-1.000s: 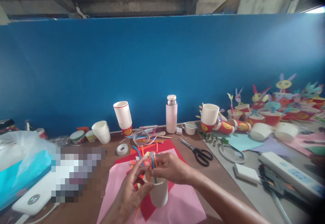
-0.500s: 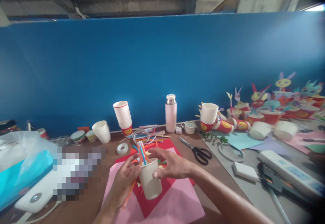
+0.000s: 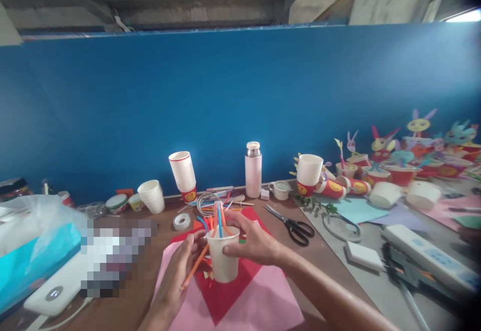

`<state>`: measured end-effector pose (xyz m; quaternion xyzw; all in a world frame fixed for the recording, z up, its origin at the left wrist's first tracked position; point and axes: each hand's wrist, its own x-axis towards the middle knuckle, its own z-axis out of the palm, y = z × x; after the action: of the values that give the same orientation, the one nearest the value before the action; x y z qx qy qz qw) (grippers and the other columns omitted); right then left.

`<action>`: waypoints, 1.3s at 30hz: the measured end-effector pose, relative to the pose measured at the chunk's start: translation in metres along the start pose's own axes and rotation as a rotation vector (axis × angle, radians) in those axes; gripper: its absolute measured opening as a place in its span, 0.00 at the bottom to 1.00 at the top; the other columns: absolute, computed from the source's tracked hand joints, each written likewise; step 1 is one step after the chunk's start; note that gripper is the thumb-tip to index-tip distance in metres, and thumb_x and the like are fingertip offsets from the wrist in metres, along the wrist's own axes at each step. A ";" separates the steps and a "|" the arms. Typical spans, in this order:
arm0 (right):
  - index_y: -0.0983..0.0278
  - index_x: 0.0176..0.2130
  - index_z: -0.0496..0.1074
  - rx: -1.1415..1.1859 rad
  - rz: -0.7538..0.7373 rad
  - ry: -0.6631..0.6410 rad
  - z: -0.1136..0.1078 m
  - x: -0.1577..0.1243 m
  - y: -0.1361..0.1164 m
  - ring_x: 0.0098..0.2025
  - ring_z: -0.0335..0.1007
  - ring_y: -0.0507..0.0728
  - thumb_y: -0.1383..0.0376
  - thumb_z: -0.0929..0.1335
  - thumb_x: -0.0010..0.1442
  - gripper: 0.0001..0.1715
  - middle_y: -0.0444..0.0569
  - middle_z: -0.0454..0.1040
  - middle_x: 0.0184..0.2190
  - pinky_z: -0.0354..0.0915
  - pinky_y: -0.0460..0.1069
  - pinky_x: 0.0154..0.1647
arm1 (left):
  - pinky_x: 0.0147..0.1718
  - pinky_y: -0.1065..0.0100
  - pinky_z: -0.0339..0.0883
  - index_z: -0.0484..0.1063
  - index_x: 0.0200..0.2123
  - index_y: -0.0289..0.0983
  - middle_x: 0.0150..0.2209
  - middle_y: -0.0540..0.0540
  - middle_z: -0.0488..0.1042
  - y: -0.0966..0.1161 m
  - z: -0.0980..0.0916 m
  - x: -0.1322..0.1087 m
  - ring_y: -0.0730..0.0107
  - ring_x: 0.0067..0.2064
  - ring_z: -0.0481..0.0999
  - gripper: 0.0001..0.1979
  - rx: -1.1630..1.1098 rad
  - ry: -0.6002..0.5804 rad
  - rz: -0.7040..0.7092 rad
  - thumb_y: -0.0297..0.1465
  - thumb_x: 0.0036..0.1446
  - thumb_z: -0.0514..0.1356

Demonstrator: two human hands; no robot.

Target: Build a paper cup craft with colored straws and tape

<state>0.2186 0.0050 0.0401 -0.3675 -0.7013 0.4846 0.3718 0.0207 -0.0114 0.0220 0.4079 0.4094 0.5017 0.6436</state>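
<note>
A plain white paper cup stands upright over the red paper, in my right hand. My right thumb presses its front wall and the fingers reach round behind. Orange and blue strips, perhaps pipe cleaners, rise from the cup's mouth. One long orange strip slants down to the left, across my left hand. That hand is beside the cup's left wall with its fingers loosely bent and apart; whether a fingertip touches the cup I cannot tell. Pink paper lies beneath the red sheet.
Black-handled scissors lie to the right, a tape roll to the left. Behind are stacked cups, a pink thermos and coiled strips. Rabbit-decorated cups, a power strip and a glue gun occupy the right.
The cup has come upright from a tilt, its base moving up slightly. My left fingers have come off the cup's rim and strips, and the long orange strip now shows in front of that hand.
</note>
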 end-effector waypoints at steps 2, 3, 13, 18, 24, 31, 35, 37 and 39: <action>0.57 0.57 0.54 -0.001 -0.012 0.008 0.000 -0.001 0.000 0.48 0.66 0.58 0.65 0.71 0.47 0.41 0.49 0.67 0.50 0.63 0.53 0.48 | 0.29 0.62 0.69 0.68 0.46 0.33 0.41 0.39 0.77 -0.004 -0.006 0.003 0.55 0.39 0.76 0.22 -0.020 0.008 0.017 0.44 0.56 0.53; 0.57 0.57 0.53 -0.007 -0.014 0.010 -0.001 -0.001 0.000 0.48 0.67 0.58 0.66 0.71 0.47 0.42 0.49 0.67 0.50 0.63 0.53 0.48 | 0.31 0.62 0.70 0.68 0.47 0.33 0.41 0.38 0.77 -0.006 -0.008 0.004 0.55 0.39 0.76 0.22 -0.026 0.011 0.024 0.43 0.56 0.52; 0.57 0.59 0.51 -0.161 -0.002 0.092 -0.007 0.003 0.006 0.52 0.63 0.60 0.65 0.71 0.45 0.46 0.51 0.66 0.52 0.59 0.55 0.51 | 0.33 0.64 0.70 0.73 0.42 0.33 0.40 0.40 0.78 -0.013 -0.010 0.006 0.55 0.41 0.76 0.19 0.124 0.046 0.061 0.41 0.55 0.54; 0.56 0.60 0.49 -0.228 -0.036 0.140 -0.007 0.003 0.011 0.53 0.62 0.61 0.65 0.72 0.44 0.49 0.50 0.65 0.53 0.57 0.56 0.53 | 0.33 0.64 0.70 0.73 0.40 0.32 0.38 0.40 0.78 -0.013 -0.010 0.008 0.56 0.40 0.76 0.19 0.194 0.058 0.094 0.42 0.55 0.54; 0.55 0.60 0.48 -0.275 -0.113 0.176 -0.011 0.002 0.006 0.51 0.65 0.59 0.69 0.70 0.45 0.48 0.48 0.66 0.52 0.60 0.53 0.50 | 0.30 0.66 0.71 0.74 0.37 0.33 0.36 0.42 0.79 -0.014 -0.009 0.009 0.59 0.35 0.77 0.18 0.264 0.107 0.095 0.42 0.52 0.57; 0.55 0.61 0.45 -0.339 -0.122 0.372 -0.050 0.008 0.022 0.46 0.69 0.58 0.68 0.68 0.48 0.46 0.51 0.62 0.55 0.63 0.54 0.47 | 0.30 0.67 0.70 0.73 0.36 0.35 0.34 0.44 0.78 0.001 -0.006 0.005 0.59 0.35 0.76 0.16 0.465 0.126 0.192 0.42 0.50 0.59; 0.56 0.61 0.43 -0.293 -0.117 0.421 -0.067 0.011 0.031 0.40 0.71 0.55 0.68 0.67 0.48 0.47 0.53 0.60 0.56 0.66 0.52 0.43 | 0.31 0.69 0.69 0.72 0.38 0.37 0.32 0.47 0.78 0.011 0.002 0.004 0.66 0.30 0.75 0.15 0.575 0.112 0.209 0.41 0.52 0.57; 0.55 0.61 0.43 -0.334 -0.093 0.411 -0.067 0.011 0.035 0.36 0.72 0.53 0.68 0.67 0.48 0.46 0.52 0.61 0.56 0.65 0.52 0.43 | 0.30 0.70 0.68 0.72 0.36 0.37 0.31 0.47 0.77 0.014 0.010 0.006 0.65 0.31 0.75 0.14 0.566 0.089 0.223 0.41 0.52 0.57; 0.54 0.61 0.43 -0.406 -0.061 0.394 -0.065 0.012 0.040 0.32 0.72 0.52 0.67 0.67 0.48 0.46 0.51 0.61 0.56 0.65 0.53 0.44 | 0.29 0.70 0.68 0.72 0.34 0.37 0.31 0.47 0.77 0.015 0.018 0.009 0.65 0.32 0.75 0.13 0.544 0.071 0.226 0.40 0.51 0.57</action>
<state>0.2766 0.0518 0.0205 -0.5003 -0.7090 0.2423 0.4341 0.0346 -0.0018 0.0410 0.5909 0.5029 0.4560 0.4359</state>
